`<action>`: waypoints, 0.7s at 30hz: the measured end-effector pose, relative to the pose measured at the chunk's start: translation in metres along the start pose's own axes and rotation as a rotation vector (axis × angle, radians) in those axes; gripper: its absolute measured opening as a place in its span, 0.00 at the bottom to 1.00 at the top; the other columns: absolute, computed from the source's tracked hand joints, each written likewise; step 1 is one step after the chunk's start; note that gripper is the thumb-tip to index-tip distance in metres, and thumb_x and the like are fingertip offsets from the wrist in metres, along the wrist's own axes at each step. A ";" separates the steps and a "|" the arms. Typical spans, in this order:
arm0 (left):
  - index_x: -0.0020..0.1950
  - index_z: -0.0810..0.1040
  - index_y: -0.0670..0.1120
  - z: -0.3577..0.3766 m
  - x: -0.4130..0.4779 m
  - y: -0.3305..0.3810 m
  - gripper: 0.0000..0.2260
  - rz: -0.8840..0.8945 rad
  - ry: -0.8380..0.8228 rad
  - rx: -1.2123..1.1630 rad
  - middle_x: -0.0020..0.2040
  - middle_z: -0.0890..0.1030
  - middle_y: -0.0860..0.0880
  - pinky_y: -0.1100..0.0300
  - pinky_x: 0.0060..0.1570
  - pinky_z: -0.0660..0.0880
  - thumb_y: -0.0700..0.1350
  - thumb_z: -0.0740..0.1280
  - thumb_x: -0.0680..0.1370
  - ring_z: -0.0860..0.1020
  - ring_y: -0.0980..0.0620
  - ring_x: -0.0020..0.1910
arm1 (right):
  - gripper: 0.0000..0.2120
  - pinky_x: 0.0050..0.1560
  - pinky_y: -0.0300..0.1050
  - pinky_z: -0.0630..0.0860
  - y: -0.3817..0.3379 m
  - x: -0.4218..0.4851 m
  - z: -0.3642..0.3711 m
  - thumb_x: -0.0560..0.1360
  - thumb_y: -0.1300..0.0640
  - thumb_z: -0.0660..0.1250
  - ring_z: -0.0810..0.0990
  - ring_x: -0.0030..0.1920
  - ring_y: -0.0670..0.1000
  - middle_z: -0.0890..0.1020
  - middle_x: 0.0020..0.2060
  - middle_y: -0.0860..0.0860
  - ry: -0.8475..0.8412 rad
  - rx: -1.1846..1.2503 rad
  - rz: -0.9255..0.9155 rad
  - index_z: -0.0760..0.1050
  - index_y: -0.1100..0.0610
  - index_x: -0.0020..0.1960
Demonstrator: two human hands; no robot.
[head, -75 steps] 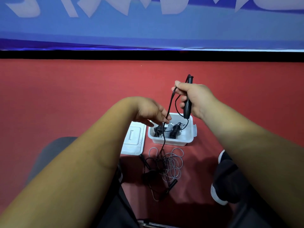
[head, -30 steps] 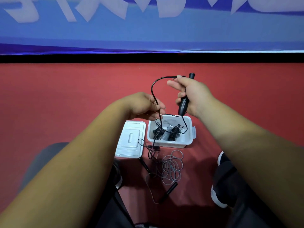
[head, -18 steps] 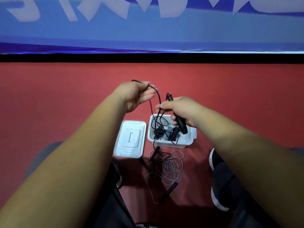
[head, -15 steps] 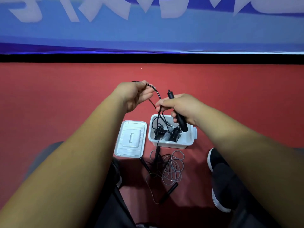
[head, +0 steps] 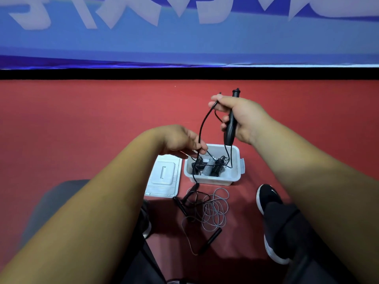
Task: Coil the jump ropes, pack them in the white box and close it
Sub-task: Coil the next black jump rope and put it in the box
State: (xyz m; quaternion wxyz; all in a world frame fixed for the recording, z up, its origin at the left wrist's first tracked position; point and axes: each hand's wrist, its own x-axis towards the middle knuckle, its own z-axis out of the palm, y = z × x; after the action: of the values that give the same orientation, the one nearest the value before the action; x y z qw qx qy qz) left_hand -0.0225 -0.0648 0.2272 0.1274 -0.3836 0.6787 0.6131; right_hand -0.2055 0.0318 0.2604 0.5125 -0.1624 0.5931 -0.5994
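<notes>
Within right hand (head: 245, 117) grip, rope handle (head: 231, 129)

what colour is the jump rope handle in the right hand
Black: the slim jump rope handle gripped by the right hand, best seen in the head view.

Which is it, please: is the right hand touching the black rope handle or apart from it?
Touching. The head view shows the right hand with fingers curled round the black handle, held above the white box.
</notes>
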 end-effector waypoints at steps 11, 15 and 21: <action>0.61 0.80 0.43 -0.021 -0.013 0.027 0.10 0.161 0.244 -0.517 0.51 0.88 0.49 0.56 0.51 0.84 0.39 0.59 0.87 0.87 0.52 0.46 | 0.11 0.35 0.42 0.78 0.033 0.003 -0.009 0.83 0.48 0.69 0.83 0.38 0.48 0.89 0.53 0.48 -0.109 -0.441 0.196 0.83 0.52 0.61; 0.56 0.80 0.44 -0.030 -0.013 0.025 0.10 0.173 0.298 -0.653 0.47 0.87 0.49 0.59 0.48 0.85 0.40 0.59 0.87 0.87 0.53 0.45 | 0.10 0.41 0.45 0.75 0.046 -0.006 -0.002 0.84 0.51 0.68 0.81 0.40 0.50 0.89 0.54 0.47 -0.295 -0.548 0.191 0.85 0.51 0.62; 0.56 0.77 0.43 -0.034 -0.010 0.017 0.09 0.137 0.363 -0.751 0.47 0.87 0.45 0.58 0.42 0.85 0.45 0.60 0.88 0.88 0.51 0.45 | 0.09 0.38 0.43 0.74 0.044 -0.012 0.007 0.84 0.53 0.68 0.80 0.36 0.47 0.89 0.50 0.50 -0.285 -0.569 0.039 0.86 0.53 0.58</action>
State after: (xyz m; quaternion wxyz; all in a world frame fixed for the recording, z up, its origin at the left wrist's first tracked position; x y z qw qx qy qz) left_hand -0.0173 -0.0930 0.2537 -0.1841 -0.4591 0.4435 0.7474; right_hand -0.1764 0.0474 0.2287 0.5361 -0.3702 0.6619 -0.3707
